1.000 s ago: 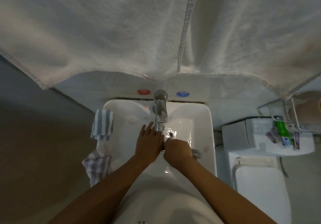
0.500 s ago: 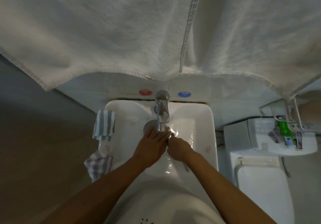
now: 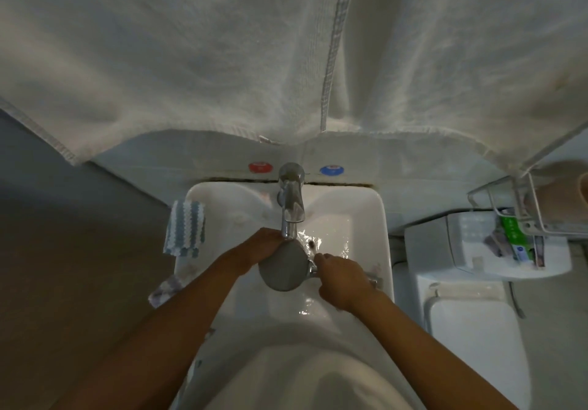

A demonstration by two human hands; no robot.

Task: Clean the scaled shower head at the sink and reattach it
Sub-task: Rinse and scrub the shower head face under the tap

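A round grey shower head is held over the white sink, just below the chrome tap. Water glistens in the basin under the spout. My left hand grips the far-left rim of the shower head. My right hand is closed around its chrome handle, whose end sticks out to the right of my hand. The disc's flat grey side faces up at me.
A blue-striped cloth lies on the sink's left rim, a checked cloth hangs lower on it. Large white towels hang overhead. Right of the sink stand a toilet tank and a wire rack with tubes.
The shower head was hidden under my hands in the basin; now it is lifted and turned with its round face up. My right hand slid right along the handle.
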